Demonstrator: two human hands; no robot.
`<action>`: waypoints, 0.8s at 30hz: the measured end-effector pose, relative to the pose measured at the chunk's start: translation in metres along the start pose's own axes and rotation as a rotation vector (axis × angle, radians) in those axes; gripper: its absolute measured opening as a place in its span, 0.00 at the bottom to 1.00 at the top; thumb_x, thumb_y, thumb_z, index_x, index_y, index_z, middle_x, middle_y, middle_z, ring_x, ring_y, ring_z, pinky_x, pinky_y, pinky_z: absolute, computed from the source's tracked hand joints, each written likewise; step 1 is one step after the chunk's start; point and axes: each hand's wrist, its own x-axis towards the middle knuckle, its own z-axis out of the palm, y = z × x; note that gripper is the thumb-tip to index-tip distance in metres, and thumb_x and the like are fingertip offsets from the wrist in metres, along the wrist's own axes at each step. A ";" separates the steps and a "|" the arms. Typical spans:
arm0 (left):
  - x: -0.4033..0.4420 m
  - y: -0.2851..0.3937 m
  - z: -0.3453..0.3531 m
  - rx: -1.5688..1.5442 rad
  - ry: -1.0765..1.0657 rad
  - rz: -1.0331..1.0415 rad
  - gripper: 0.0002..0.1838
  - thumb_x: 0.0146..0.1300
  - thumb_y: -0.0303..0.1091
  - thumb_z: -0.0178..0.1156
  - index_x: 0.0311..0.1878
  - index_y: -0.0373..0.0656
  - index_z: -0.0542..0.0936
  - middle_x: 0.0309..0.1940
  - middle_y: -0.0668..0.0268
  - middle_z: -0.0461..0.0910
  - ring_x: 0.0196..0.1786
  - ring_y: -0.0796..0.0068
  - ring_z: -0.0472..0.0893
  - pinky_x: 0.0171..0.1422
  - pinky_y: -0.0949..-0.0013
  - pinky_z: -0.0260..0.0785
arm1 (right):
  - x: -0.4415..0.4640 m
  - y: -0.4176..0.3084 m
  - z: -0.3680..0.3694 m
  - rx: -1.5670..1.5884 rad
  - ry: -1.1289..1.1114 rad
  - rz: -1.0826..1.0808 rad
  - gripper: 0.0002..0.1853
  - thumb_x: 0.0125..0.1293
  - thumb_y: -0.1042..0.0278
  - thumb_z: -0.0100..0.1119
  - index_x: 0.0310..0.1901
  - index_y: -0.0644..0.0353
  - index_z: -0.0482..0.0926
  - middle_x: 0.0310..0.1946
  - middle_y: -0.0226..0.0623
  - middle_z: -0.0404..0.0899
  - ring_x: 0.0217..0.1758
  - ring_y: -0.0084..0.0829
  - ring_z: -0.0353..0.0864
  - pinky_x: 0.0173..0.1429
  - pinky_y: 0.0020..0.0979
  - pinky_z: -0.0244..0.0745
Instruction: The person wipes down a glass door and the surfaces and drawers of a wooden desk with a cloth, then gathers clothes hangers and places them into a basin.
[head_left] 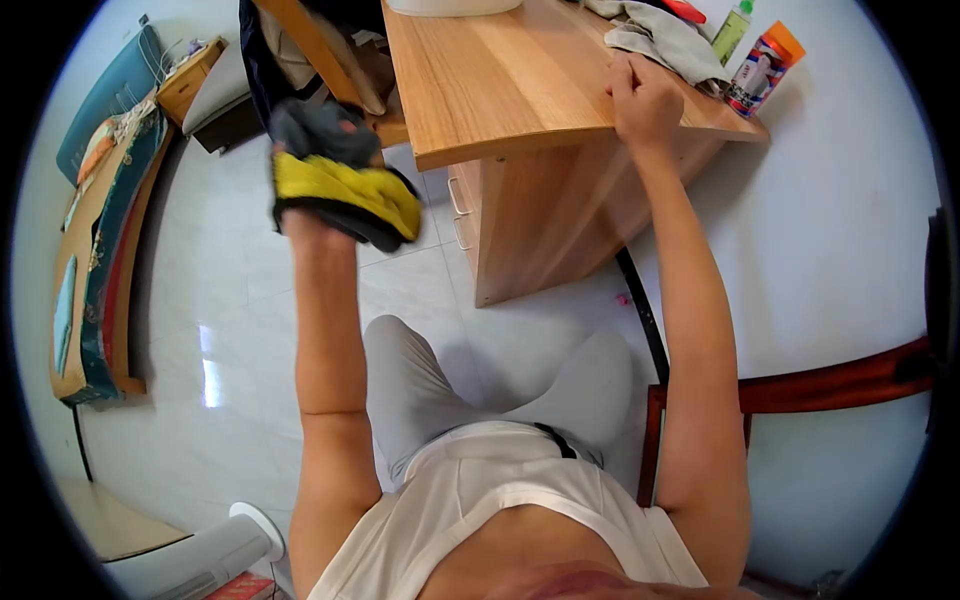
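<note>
A blurred yellow, black and dark grey glove (pixel 345 185) covers my left hand (pixel 325 140), which is held out to the left of the desk corner. Motion smears its fingers, so their pose does not show. My right hand (pixel 648 105) is bare and closed in a fist at the right part of the wooden desk top (pixel 500 90). No object shows in that fist. Just beyond it lies a crumpled grey cloth (pixel 665 45).
A green bottle (pixel 733 35) and an orange-and-blue pack (pixel 765 70) stand at the desk's right end. A white round object (pixel 455 5) sits at its far edge. Beside me on the right is a dark red chair (pixel 840 385). A bed (pixel 100 270) lies far left.
</note>
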 end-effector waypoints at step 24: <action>0.042 -0.062 0.074 1.522 -0.463 0.339 0.33 0.76 0.58 0.34 0.74 0.45 0.58 0.59 0.47 0.75 0.58 0.55 0.78 0.62 0.64 0.67 | -0.001 -0.070 -0.001 0.150 -0.691 -0.108 0.42 0.61 0.28 0.51 0.71 0.48 0.63 0.70 0.48 0.61 0.74 0.50 0.58 0.75 0.44 0.54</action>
